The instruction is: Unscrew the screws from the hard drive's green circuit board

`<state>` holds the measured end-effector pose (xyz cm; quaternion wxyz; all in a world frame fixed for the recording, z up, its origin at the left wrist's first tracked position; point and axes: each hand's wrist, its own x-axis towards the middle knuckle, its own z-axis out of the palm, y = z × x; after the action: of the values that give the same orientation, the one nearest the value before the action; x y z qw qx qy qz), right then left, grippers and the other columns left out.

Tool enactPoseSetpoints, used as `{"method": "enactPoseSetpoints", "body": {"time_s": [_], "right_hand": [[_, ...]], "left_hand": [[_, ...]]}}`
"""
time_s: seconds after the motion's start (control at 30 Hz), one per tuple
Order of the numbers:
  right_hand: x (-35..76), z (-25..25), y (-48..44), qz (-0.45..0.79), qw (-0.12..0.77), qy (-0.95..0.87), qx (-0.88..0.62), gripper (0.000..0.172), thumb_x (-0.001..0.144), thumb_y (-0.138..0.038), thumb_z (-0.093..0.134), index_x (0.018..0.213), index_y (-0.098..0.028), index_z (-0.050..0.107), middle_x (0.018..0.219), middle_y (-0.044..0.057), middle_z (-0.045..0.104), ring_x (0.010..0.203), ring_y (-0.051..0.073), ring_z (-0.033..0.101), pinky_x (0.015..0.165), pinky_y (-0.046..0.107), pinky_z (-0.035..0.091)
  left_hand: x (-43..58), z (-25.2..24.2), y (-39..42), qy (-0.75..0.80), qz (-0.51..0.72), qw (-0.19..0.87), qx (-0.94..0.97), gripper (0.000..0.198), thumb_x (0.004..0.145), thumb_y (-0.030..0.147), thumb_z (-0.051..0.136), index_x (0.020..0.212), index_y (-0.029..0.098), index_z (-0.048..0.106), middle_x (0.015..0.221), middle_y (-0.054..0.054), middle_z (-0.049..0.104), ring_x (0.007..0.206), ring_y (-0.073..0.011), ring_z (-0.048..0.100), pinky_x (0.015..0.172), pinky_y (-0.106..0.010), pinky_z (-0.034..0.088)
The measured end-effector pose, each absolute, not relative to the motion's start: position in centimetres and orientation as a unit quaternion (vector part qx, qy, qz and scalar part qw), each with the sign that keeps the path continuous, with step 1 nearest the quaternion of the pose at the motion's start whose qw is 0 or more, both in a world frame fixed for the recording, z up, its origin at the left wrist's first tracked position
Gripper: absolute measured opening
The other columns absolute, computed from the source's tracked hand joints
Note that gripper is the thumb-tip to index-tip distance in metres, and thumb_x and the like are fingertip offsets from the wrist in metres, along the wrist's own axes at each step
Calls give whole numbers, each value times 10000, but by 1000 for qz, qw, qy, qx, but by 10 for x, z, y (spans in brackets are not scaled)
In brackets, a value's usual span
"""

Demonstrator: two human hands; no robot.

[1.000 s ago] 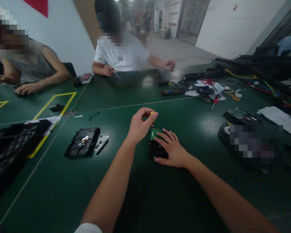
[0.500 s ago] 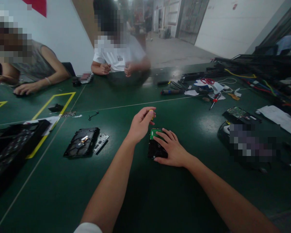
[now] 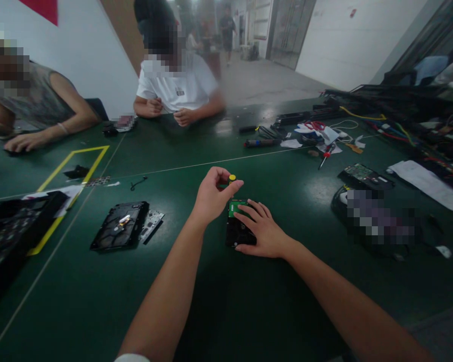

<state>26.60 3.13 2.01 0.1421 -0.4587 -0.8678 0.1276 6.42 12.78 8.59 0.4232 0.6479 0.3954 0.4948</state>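
A hard drive [image 3: 232,234] lies on the green tabletop in front of me, its green circuit board partly showing. My right hand [image 3: 262,226] reaches over it from the right, fingers spread across the top and thumb at the near edge, holding it against the table. Just above the drive's far end, my left hand [image 3: 217,193] pinches a small screwdriver [image 3: 232,179] by its yellow-capped handle. The screwdriver stands roughly upright; its lower part is hidden by my fingers, so I cannot tell whether the tip touches the drive.
To the left lie an opened black drive casing [image 3: 119,226], a thin circuit board [image 3: 151,226] and a large black chassis [image 3: 18,226]. On the right are a red-handled screwdriver [image 3: 326,157], a circuit-board unit [image 3: 366,176], a white cloth [image 3: 426,183] and piled cables. Two people sit across the table.
The view has shifted slightly to the right. My left fingers have changed position around the screwdriver, and its yellow cap shows more. My right hand stays on the hard drive.
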Motion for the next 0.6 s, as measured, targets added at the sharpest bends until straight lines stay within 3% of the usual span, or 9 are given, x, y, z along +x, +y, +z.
{"method": "enactPoseSetpoints", "body": {"time_s": [0.13, 0.37, 0.6], "right_hand": [[265, 21, 32, 128, 136, -867, -461, 961, 866, -831, 602, 1619, -253, 454, 1727, 113, 347, 1630, 441, 123, 1301, 686, 101], [266, 23, 31, 132, 136, -868, -460, 960, 872, -819, 606, 1635, -264, 433, 1736, 110, 328, 1631, 446, 110, 1298, 692, 99], [265, 23, 31, 127, 143, -867, -459, 946, 867, -800, 633, 1633, -280, 438, 1727, 103, 347, 1627, 449, 126, 1293, 701, 101]], "left_hand": [[64, 88, 125, 375, 479, 409, 680, 311, 931, 416, 757, 1189, 250, 704, 1009, -36, 670, 839, -157, 653, 613, -226, 586], [63, 90, 126, 359, 474, 468, 654, 364, 1045, 516, 554, 1063, 219, 763, 1088, -73, 657, 870, -167, 656, 656, -255, 637], [60, 89, 129, 366, 488, 453, 650, 318, 951, 511, 722, 995, 196, 706, 915, -37, 654, 801, -157, 640, 642, -260, 619]]}}
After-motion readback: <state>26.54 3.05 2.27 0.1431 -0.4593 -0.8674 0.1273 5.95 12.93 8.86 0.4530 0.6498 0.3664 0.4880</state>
